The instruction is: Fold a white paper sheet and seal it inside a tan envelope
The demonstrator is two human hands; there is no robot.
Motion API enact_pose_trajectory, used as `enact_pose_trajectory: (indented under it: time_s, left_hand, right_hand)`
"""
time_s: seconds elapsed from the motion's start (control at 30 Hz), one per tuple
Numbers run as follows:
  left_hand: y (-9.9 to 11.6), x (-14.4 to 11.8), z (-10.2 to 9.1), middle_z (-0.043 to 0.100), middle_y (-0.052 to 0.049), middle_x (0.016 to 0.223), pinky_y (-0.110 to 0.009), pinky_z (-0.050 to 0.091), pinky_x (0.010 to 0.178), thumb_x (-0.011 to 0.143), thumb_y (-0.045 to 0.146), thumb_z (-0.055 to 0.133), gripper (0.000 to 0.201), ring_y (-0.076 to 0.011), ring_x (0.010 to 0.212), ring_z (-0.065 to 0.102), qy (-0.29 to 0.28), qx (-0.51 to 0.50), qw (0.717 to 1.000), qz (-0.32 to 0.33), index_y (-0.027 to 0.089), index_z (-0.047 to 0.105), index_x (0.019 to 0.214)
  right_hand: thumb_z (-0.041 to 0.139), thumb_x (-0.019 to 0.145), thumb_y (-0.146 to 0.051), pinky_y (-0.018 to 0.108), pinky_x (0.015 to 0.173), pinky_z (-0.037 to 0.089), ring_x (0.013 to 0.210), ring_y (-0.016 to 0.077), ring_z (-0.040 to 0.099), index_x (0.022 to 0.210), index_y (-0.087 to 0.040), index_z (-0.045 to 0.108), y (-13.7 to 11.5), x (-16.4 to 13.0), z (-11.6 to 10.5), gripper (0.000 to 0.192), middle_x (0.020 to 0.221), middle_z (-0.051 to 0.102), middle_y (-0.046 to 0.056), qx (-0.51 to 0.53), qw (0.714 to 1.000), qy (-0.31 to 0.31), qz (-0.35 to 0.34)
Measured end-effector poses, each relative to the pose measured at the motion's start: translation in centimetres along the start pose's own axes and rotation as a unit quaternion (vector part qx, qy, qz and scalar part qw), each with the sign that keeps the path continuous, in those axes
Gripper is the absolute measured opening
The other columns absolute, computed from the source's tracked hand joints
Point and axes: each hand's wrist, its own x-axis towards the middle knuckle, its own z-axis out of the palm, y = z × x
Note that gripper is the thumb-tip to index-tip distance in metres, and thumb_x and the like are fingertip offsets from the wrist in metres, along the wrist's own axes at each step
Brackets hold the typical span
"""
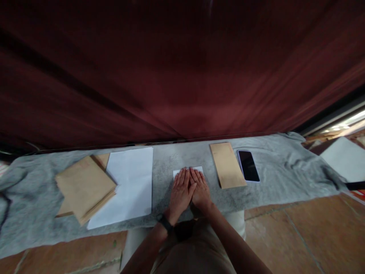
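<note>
Both hands, left hand (180, 191) and right hand (201, 190), lie flat with fingers extended and close together, pressing a folded white paper (188, 171) against the grey-covered table (171, 160), apparently to flatten its crease; a brown envelope (227, 164) waits just right.

The person's two hands (190, 190) are bare, with no gloves and no rings that can be made out. The left hand (180, 192) shows four long fingers side by side, the nails short. The right hand (201, 190) looks the same. A black band (165, 223), a watch or a fitness strap, circles the left wrist; its face cannot be read. Both forearms are uncovered, with no sleeve reaching into view. Lower down, tan or khaki cloth (196, 251) covers the lap, smooth, without visible pockets or prints.
</note>
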Motion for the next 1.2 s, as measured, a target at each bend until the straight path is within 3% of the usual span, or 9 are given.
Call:
enact_pose_trajectory:
  time_s: [0.2, 0.53, 0.63, 0.83, 1.03, 1.2]
  left_hand:
    - [-0.4, -0.2, 0.7, 0.038, -0.016, 0.164, -0.049, 0.027, 0.126, 0.107, 0.039, 0.029, 0.06, -0.0266, 0.155, 0.029, 0.004, 0.06, 0.998, 0.007, 0.008, 0.037, 0.158]
    - [-1.8, -0.8, 0.0, 0.039, -0.018, 0.163, -0.052, 0.027, 0.125, 0.105, 0.033, 0.031, 0.059, -0.0289, 0.155, 0.029, 0.022, 0.101, 0.993, -0.054, 0.006, 0.037, 0.158]
    - [-0.8, -1.1, 0.1, 0.033, -0.017, 0.165, -0.055, 0.025, 0.126, 0.104, 0.029, 0.033, 0.059, -0.0305, 0.157, 0.025, 0.035, 0.096, 0.993, -0.064, 0.007, 0.035, 0.159]
    - [1.8, -1.6, 0.9, 0.034, -0.015, 0.166, -0.052, 0.027, 0.127, 0.104, 0.03, 0.037, 0.059, -0.0271, 0.156, 0.026, -0.006, 0.06, 0.998, -0.018, 0.01, 0.035, 0.159]
    - [-0.8, -2.8, -0.1, 0.035, -0.02, 0.164, -0.05, 0.029, 0.126, 0.104, 0.031, 0.035, 0.06, -0.0299, 0.155, 0.028, 0.021, 0.091, 0.993, -0.069, 0.002, 0.037, 0.156]
    - [-1.9, -3.1, -0.5, 0.039, -0.019, 0.162, -0.051, 0.03, 0.125, 0.104, 0.031, 0.034, 0.059, -0.0294, 0.154, 0.032, 0.039, 0.096, 0.992, -0.078, 0.005, 0.038, 0.156]
  right_hand:
    - [0.037, 0.107, -0.027, 0.049, 0.124, 0.027, 0.152, 0.0277, 0.034, 0.158, -0.014, 0.04, 0.8, -0.2, -0.4, 0.053, 0.163, 0.039, 0.013, -0.017, 0.996, 0.033, 0.079]
    - [0.04, 0.107, -0.034, 0.05, 0.122, 0.03, 0.15, 0.0305, 0.037, 0.16, -0.009, 0.033, 2.4, -1.6, -0.8, 0.059, 0.16, 0.044, 0.018, -0.031, 0.991, 0.072, 0.105]
    - [0.04, 0.107, -0.035, 0.052, 0.121, 0.032, 0.151, 0.0318, 0.036, 0.16, -0.009, 0.033, 2.3, -1.8, -1.0, 0.059, 0.159, 0.044, 0.02, -0.021, 0.991, 0.076, 0.108]
    - [0.038, 0.108, -0.031, 0.053, 0.12, 0.031, 0.151, 0.0319, 0.035, 0.161, -0.01, 0.032, 2.2, -1.9, -1.0, 0.057, 0.16, 0.042, 0.02, -0.006, 0.991, 0.086, 0.103]
    - [0.037, 0.108, -0.031, 0.053, 0.121, 0.032, 0.151, 0.032, 0.037, 0.16, -0.01, 0.034, 2.4, -2.0, -0.9, 0.056, 0.159, 0.044, 0.019, -0.008, 0.991, 0.091, 0.102]
    - [0.039, 0.107, -0.035, 0.053, 0.12, 0.033, 0.149, 0.0336, 0.038, 0.16, -0.01, 0.033, 2.6, -2.7, -1.1, 0.059, 0.16, 0.044, 0.019, -0.011, 0.991, 0.082, 0.103]
